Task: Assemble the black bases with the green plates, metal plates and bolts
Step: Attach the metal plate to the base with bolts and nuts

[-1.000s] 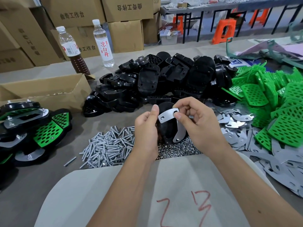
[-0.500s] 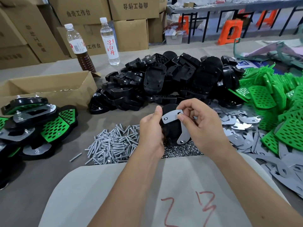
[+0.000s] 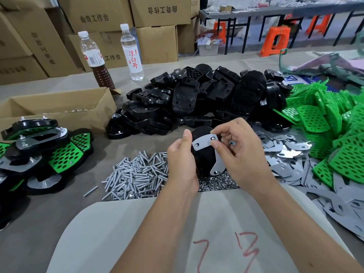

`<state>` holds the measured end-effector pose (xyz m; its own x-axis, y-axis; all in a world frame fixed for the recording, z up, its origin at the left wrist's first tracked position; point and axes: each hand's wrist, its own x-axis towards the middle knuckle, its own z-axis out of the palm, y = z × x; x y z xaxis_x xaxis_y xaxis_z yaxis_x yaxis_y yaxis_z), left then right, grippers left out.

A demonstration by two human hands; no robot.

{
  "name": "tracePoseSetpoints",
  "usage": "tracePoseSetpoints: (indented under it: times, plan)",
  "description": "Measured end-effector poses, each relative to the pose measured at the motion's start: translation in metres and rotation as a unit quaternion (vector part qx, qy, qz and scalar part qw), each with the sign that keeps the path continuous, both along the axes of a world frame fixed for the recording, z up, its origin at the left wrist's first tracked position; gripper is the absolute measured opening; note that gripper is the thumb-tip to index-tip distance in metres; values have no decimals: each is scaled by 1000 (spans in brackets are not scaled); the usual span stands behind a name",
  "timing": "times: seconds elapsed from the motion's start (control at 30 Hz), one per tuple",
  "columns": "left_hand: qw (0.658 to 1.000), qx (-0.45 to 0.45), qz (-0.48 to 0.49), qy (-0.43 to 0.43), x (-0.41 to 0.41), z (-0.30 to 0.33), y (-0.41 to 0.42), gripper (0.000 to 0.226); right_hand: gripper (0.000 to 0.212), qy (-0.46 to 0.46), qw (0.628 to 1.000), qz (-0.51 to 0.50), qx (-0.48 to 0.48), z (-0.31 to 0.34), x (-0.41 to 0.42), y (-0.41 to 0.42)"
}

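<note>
Fingers of the left hand (image 3: 182,166) curl round the left edge of a black base (image 3: 203,156), thumb up along its rim, holding it upright above the pile of nuts (image 3: 217,183). Fingertips of the right hand (image 3: 239,154) pinch the upper right corner of a metal plate (image 3: 206,147) lying flat against the base's face. Left of the fingers lie loose bolts (image 3: 136,175), and farther left finished assemblies (image 3: 47,152). Beyond the fingers sits the heap of black bases (image 3: 199,101); to their right spread spare metal plates (image 3: 289,154) and green plates (image 3: 334,131).
</note>
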<state>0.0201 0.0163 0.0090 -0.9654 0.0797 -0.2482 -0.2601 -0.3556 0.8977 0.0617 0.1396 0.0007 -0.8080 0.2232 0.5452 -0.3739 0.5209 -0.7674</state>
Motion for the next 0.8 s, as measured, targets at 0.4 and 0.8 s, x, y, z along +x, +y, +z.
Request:
tracePoseSetpoints:
  times: [0.4, 0.8]
  plan:
    - [1000, 5, -6, 30, 1, -4, 1, 50, 29, -34, 998, -32, -31, -2, -2, 4]
    - [989, -10, -79, 122, -5, -10, -7, 30, 38, -45, 997, 2, -69, -1, -4, 23]
